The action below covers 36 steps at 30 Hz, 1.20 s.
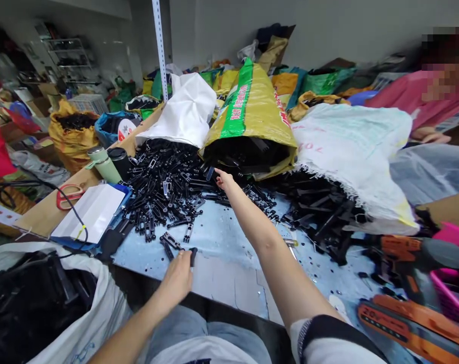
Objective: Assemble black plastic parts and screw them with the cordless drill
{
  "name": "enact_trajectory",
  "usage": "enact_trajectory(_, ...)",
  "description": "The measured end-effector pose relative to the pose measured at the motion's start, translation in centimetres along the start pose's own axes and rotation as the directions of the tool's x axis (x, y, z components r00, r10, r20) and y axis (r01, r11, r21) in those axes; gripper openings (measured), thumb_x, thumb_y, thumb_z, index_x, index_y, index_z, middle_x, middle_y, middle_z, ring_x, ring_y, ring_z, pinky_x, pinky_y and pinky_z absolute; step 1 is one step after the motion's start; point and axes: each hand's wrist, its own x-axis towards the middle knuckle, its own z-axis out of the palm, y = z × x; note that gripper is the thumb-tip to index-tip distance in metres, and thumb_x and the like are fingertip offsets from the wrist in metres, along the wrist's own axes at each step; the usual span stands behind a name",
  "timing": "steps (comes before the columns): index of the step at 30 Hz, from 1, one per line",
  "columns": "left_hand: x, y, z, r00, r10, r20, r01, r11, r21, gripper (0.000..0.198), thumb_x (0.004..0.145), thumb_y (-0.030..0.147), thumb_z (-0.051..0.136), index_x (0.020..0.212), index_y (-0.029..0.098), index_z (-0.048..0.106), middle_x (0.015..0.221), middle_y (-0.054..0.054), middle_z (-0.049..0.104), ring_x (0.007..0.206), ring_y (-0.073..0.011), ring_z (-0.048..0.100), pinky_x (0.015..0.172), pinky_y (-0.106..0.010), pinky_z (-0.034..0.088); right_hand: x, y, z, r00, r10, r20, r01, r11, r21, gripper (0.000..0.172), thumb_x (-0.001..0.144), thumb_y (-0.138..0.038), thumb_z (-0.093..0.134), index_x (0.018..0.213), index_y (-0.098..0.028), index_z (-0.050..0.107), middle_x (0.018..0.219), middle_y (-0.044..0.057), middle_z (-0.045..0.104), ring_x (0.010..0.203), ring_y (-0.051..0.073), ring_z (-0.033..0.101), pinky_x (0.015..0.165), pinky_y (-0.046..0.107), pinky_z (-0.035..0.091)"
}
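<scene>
My left hand (179, 277) is at the front edge of the table, its fingers closed around a small black plastic part (193, 256). Stretched out over the table, my right hand (223, 179) is at the mouth of a yellow-and-green woven sack (265, 114). Its fingers are pinched on a flat, dark plastic piece (210, 173), partly lost against the pile. A heap of black plastic linkage parts (159, 184) spreads left of that hand. A few loose linkage parts (172, 239) lie just beyond my left hand.
White sacks (187, 108) stand beside the yellow one; long black parts (320, 207) spill at right. An orange cordless drill (404, 253) lies at right. Scissors (69, 196), a clipboard (91, 212) and a green bottle (107, 167) are left. A co-worker's pink sleeve (400, 96) shows.
</scene>
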Motion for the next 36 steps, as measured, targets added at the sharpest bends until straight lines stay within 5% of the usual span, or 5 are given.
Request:
enact_trajectory(5,-1.0,3.8,0.5,0.964,0.026,0.266,-0.085,0.973,0.213,0.045,0.075,-0.011,0.033,0.103,0.010,0.060,0.099,-0.014,0.062,0.091,-0.0232,0.061,0.077,-0.034,0.049,-7.3,5.7,-9.2,0.959,-0.156,0.235,0.203,0.961,-0.187,0.038,0.057,-0.013,0.078,0.092,-0.015,0.063,0.077,-0.001,0.061,0.057,0.007,0.046,0.052,0.019,0.039)
enact_trajectory(10,0.9,3.5,1.9,0.922,0.344,0.177,-0.380,0.894,0.238,0.019,0.083,0.002,0.048,0.084,0.013,0.063,0.108,-0.013,0.060,0.106,-0.0256,0.054,0.087,-0.039,0.045,-16.3,10.2,-18.8,0.518,-0.218,0.827,0.848,0.262,-0.461,0.030,0.072,-0.006,0.059,0.097,-0.020,0.066,0.105,0.005,0.062,0.096,0.018,0.053,0.089,0.034,0.042)
enact_trajectory(14,1.5,2.4,4.5,0.886,0.434,0.165,-0.460,0.868,0.187,0.007,0.085,0.018,0.058,0.084,0.012,0.060,0.088,-0.011,0.061,0.090,-0.0249,0.058,0.080,-0.038,0.046,-19.9,13.0,-19.0,0.715,-0.225,0.662,0.680,0.005,-0.733,0.040,0.086,-0.010,0.042,0.121,-0.023,0.056,0.125,0.009,0.054,0.111,0.021,0.050,0.093,0.035,0.039)
enact_trajectory(23,1.1,1.7,4.8,0.967,0.210,-0.145,-0.242,0.934,-0.264,0.022,0.093,0.030,0.045,0.078,0.018,0.056,0.076,-0.004,0.060,0.076,-0.0179,0.059,0.070,-0.029,0.045,-24.2,16.6,-13.4,0.981,-0.183,-0.058,0.004,0.321,-0.947,0.088,0.071,-0.059,0.065,0.140,-0.015,0.031,0.118,0.017,0.055,0.103,0.029,0.059,0.081,0.036,0.045)
enact_trajectory(36,0.0,1.9,6.3,0.981,0.170,-0.094,-0.172,0.985,-0.014,0.018,0.091,0.023,0.047,0.093,0.014,0.063,0.090,-0.010,0.065,0.089,-0.0226,0.058,0.083,-0.037,0.045,-23.9,18.3,-14.8,0.921,-0.367,0.131,0.376,0.925,-0.059,0.059,0.082,-0.053,0.054,0.133,-0.024,0.045,0.116,0.007,0.057,0.103,0.019,0.057,0.092,0.034,0.047)
